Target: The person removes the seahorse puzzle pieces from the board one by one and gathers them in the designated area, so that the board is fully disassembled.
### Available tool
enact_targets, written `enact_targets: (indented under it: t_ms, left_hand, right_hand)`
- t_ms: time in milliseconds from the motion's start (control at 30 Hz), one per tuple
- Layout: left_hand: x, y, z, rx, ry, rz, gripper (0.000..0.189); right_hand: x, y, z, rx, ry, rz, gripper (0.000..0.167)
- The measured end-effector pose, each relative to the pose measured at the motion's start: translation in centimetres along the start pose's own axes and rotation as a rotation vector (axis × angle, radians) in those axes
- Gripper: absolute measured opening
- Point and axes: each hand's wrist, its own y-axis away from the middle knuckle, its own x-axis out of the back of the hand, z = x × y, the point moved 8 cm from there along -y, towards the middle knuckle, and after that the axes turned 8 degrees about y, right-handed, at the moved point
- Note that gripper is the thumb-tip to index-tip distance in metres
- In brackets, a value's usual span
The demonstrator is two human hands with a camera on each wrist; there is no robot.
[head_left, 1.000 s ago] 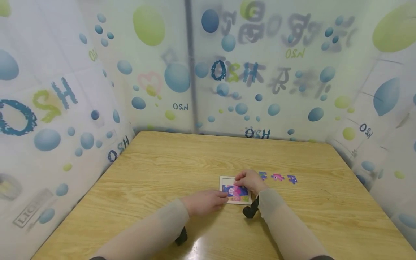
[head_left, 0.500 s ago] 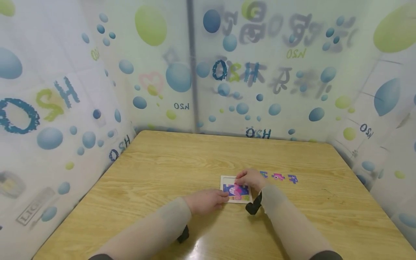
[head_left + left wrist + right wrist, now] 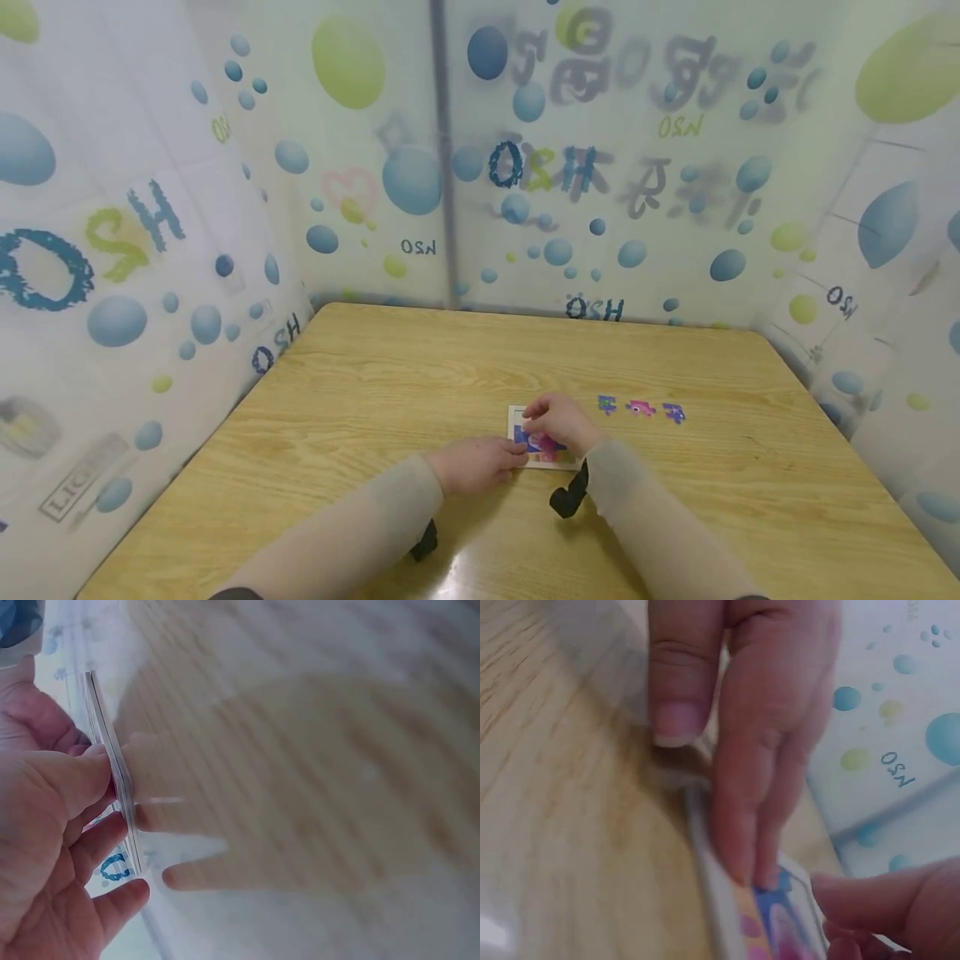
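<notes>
A white-bordered puzzle board (image 3: 512, 422) lies on the table with part of a blue and pink picture (image 3: 548, 456) in it. At its left edge, my left hand (image 3: 476, 467) holds the board between thumb and fingers; the left wrist view shows the board (image 3: 114, 754) nearly edge-on beside the thumb (image 3: 90, 776). Over the board is my right hand (image 3: 564, 422), hiding much of the picture. In the right wrist view its fingers (image 3: 742, 802) are fairly straight and touch the picture, with the thumb (image 3: 679, 697) apart from them and nothing held.
Three loose puzzle pieces lie in a row right of the board: a blue and green piece (image 3: 607, 405), a pink piece with an eye (image 3: 641, 408) and a purple piece (image 3: 674, 412). Beneath is a wooden table (image 3: 390, 375), enclosed by a patterned curtain (image 3: 360, 275).
My right hand has shifted left across the board, its finger and thumb moving off the spot they touched before. The blue and green piece is now uncovered. My left hand stays at the board's edge.
</notes>
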Motion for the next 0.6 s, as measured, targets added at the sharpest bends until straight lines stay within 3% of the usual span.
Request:
enact_targets:
  t_ms: [400, 600]
  left_hand:
    - [-0.2, 0.0, 0.1, -0.023, -0.062, -0.004, 0.04]
    - [-0.2, 0.1, 0.2, -0.06, -0.037, 0.01, 0.041]
  right_hand:
    - [-1.4, 0.3, 0.6, 0.002, -0.046, -0.017, 0.015]
    - [-1.6, 0.4, 0.7, -0.034, -0.085, -0.029, 0.016]
